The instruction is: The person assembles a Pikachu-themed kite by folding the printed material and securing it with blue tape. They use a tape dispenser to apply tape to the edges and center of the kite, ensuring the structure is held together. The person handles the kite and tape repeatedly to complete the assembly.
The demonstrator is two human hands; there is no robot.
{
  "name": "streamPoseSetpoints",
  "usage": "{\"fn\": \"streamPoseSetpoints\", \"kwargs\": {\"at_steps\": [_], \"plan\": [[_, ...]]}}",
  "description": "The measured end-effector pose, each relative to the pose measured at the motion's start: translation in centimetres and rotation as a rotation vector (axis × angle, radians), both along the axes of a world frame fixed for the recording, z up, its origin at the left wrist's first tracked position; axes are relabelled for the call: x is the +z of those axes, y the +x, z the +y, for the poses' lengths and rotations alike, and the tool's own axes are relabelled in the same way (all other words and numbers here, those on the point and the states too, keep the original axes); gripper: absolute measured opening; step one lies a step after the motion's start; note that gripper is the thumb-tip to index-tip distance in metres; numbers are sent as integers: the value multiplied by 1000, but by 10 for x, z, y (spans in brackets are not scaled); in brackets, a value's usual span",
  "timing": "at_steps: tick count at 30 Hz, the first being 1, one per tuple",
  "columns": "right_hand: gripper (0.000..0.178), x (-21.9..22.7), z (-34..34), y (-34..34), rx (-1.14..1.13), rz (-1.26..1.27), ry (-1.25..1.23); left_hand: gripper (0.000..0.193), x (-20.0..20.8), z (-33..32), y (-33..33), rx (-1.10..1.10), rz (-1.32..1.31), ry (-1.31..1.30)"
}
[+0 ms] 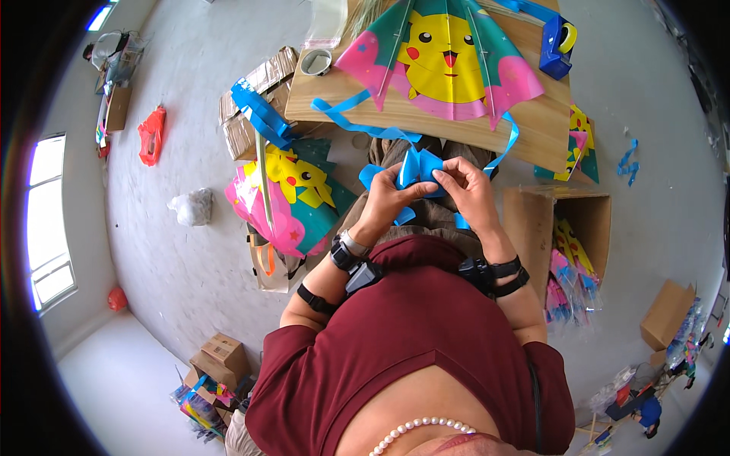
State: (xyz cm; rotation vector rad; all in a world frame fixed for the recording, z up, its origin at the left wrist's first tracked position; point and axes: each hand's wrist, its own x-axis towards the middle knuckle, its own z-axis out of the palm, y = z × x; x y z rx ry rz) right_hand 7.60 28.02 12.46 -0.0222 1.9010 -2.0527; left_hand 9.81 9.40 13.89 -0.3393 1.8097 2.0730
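Above my lap a blue plastic ribbon (pixel 413 169) is bunched in folds between my two hands. My left hand (pixel 386 199) pinches its left side between thumb and fingers. From the other side my right hand (pixel 468 190) grips the folds with thumb and fingertips close together. A long blue tail (pixel 357 125) runs from the bunch up onto the wooden table. On that table lies a kite (pixel 449 64) with a yellow cartoon face on green and pink, its thin rods showing. Another length of ribbon (pixel 508 143) hangs off the table's edge near my right hand.
The wooden table (pixel 304 102) holds a blue tape dispenser (pixel 557 47) and a round roll (pixel 315 62). To the left, a blue ribbon roll (pixel 262 114) rests by cardboard, above more kites (pixel 293 194). An open cardboard box (pixel 528 228) with packed kites stands right.
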Motion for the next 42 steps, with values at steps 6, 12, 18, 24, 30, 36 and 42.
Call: {"fn": "streamPoseSetpoints", "kwargs": {"at_steps": [6,12,18,24,30,36,42], "plan": [[15,-5,-5,-8,-58,-20,-43,29,-6,-4,-4,-21,5,-34],[21,-5,-1,-15,42,-36,-36,19,-6,-18,-13,19,-24,88],[20,-8,-4,-13,261,34,121,18,-21,-23,-16,93,6,206],[19,-12,-12,-17,125,73,98,18,-23,-22,-16,184,-84,432],[24,-14,-18,-28,-3,-16,-40,33,-9,-19,-9,-46,-37,25],[25,-22,-25,-32,-35,-52,-47,33,-11,-11,-11,19,0,-22],[29,5,-20,-33,50,-207,-109,22,-16,-23,-19,158,-16,160]]}}
